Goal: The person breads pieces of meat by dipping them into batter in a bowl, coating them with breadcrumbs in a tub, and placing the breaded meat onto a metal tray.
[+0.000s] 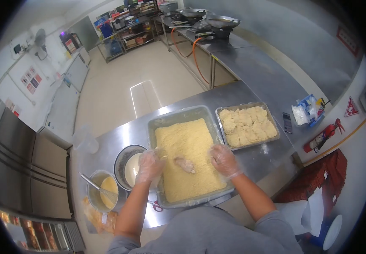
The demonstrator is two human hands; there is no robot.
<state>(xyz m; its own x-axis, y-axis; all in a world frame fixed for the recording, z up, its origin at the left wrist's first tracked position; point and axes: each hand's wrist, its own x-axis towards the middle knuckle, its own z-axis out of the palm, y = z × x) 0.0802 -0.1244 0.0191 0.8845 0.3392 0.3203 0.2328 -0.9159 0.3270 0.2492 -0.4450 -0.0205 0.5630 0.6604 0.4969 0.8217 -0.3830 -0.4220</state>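
A grey tub [153,131] holds a bed of yellowish crumbly coating [183,135]. One raw, pale pink piece of meat [184,164] lies on the coating near the middle. My left hand [150,165], in a clear plastic glove, is at the tub's left side with its fingers curled. Across from it, my gloved right hand [225,161] is closed at the right side. Neither hand touches the meat, and what is inside the curled fingers is hidden. Left of the tub stands a metal pot [118,163] with pale liquid batter [132,170].
A tray [250,147] of coated pieces [247,125] sits right of the tub. At the left, a pot [90,194] holds yellow batter and a whisk [92,182]. A plastic jug [89,144], a phone [287,122] and a blue basket [312,108] lie around the steel table [128,129].
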